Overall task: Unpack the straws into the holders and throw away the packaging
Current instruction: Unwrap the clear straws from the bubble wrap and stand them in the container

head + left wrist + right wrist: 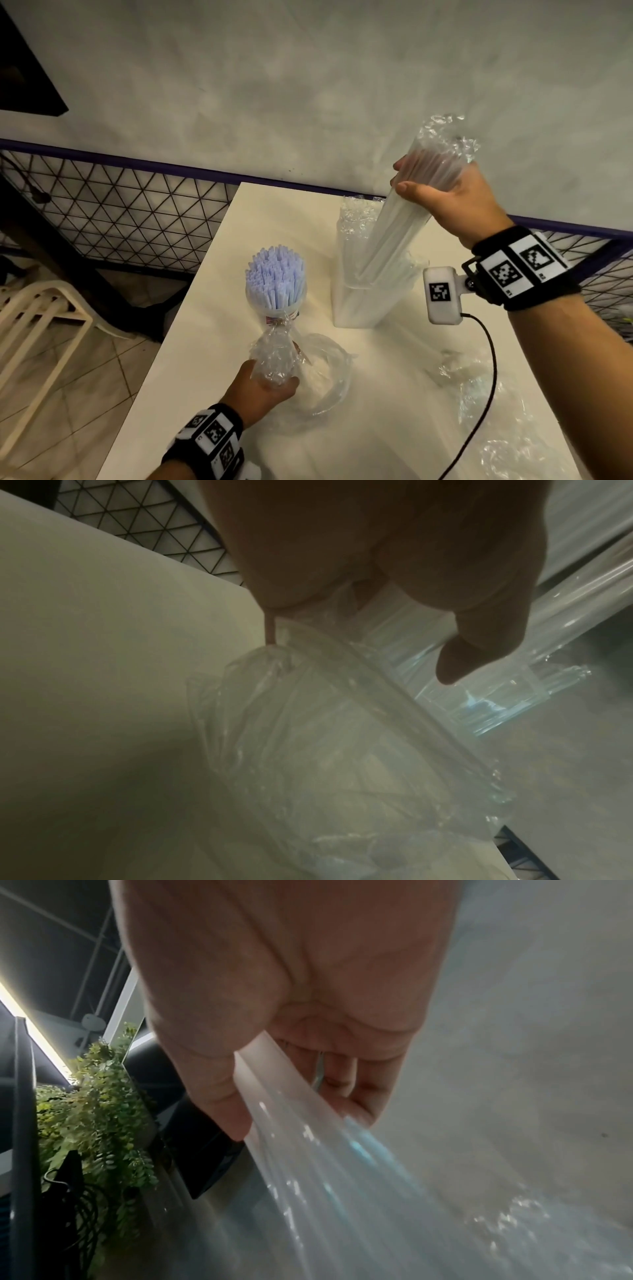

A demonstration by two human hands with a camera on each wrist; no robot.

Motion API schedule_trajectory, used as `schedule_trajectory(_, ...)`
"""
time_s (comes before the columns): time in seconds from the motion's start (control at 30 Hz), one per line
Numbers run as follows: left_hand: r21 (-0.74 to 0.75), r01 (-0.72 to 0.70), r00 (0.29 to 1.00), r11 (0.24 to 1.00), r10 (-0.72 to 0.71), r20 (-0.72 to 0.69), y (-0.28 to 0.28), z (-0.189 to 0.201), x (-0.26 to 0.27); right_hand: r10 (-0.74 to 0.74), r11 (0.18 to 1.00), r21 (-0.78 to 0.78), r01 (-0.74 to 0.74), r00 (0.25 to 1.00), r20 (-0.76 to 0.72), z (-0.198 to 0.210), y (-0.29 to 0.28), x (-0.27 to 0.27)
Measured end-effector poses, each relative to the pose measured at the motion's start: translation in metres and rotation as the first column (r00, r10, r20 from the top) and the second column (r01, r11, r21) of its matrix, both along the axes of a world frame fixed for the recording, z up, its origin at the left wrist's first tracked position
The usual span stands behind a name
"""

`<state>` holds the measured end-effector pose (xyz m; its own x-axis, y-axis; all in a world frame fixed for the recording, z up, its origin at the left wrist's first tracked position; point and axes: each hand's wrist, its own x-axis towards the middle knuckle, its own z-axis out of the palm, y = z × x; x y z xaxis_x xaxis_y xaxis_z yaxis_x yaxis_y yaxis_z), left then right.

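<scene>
My left hand grips the crumpled, tied end of a clear bag of pale blue straws, whose tips fan out of the far end. A round clear holder sits on the table just right of that hand. My right hand is raised and holds a wrapped bundle of clear straws near its top. The bundle's lower end stands tilted inside a tall rectangular clear holder.
The white table has another clear plastic packet behind the rectangular holder and loose crumpled wrapping at its right. A black cable runs across that side. A mesh fence and a white chair stand to the left.
</scene>
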<state>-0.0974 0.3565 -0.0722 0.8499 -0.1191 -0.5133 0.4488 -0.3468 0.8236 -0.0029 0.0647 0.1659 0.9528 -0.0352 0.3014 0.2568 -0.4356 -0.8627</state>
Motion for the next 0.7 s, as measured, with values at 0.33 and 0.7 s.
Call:
schedule_trajectory(0.33,-0.022,-0.009,1.000,1.000,0.009,-0.009,0.001,0.000,-0.001,-0.045,0.999,0.018,0.048,0.987,-0.153,-0.034,0.007,0.007)
schedule_trajectory(0.7,-0.034,-0.028,0.998,0.999,0.026,-0.050,0.000,0.001,-0.002,-0.218,0.976,0.039,0.215,0.973,0.081,-0.066,0.016,0.004)
